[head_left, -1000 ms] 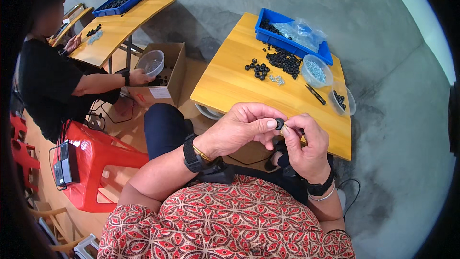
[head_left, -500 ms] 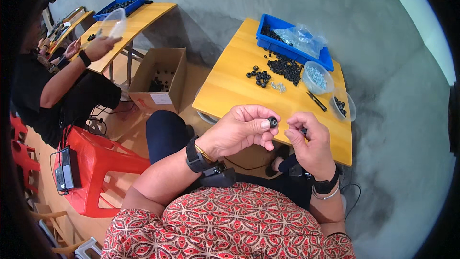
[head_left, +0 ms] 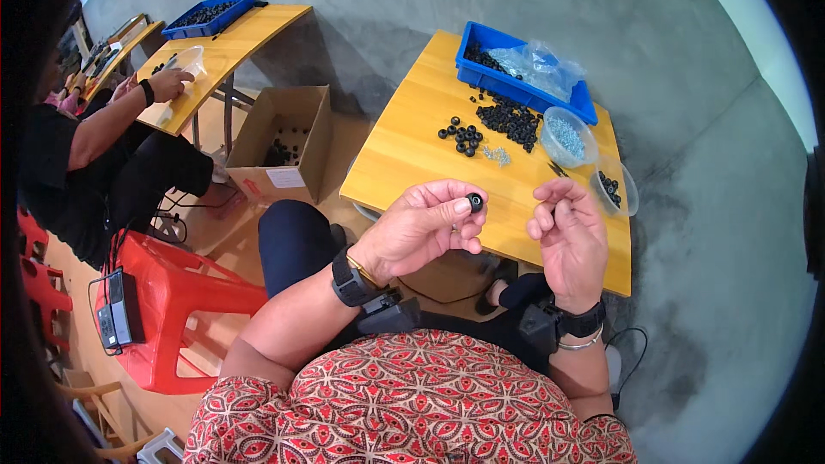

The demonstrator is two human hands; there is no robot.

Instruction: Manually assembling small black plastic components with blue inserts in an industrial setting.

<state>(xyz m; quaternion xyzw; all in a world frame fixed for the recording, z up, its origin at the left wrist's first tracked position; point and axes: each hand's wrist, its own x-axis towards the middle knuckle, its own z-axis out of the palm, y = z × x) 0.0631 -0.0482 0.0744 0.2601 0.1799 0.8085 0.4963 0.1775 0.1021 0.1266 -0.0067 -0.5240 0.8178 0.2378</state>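
Between thumb and fingers my left hand (head_left: pixel 430 222) pinches a small round black piece (head_left: pixel 474 202) with a pale ring at its centre. My right hand (head_left: pixel 570 236) is raised to the right of it, apart from the left. Its thumb and fingers are curled together; whatever lies at the fingertips is too small to name. Beyond the hands on the yellow table (head_left: pixel 400 150) are a cluster of round black pieces (head_left: pixel 464 136), a little heap of tiny silver parts (head_left: pixel 497 155) and a pile of small black parts (head_left: pixel 511 123).
At the table's back stands a blue tray (head_left: pixel 481 77) holding black parts and a clear plastic bag (head_left: pixel 546 73). To the right are a tub of small silvery parts (head_left: pixel 567 139), a clear container (head_left: pixel 632 193) and a slim black tool (head_left: pixel 559 169). Left are a carton (head_left: pixel 279 125), a red stool (head_left: pixel 163 279) and a co-worker (head_left: pixel 86 146).
My right hand has moved right, away from the left, and turned so that its palm side shows. The left has shifted slightly left, still pinching the round black piece. The co-worker's container has come down.
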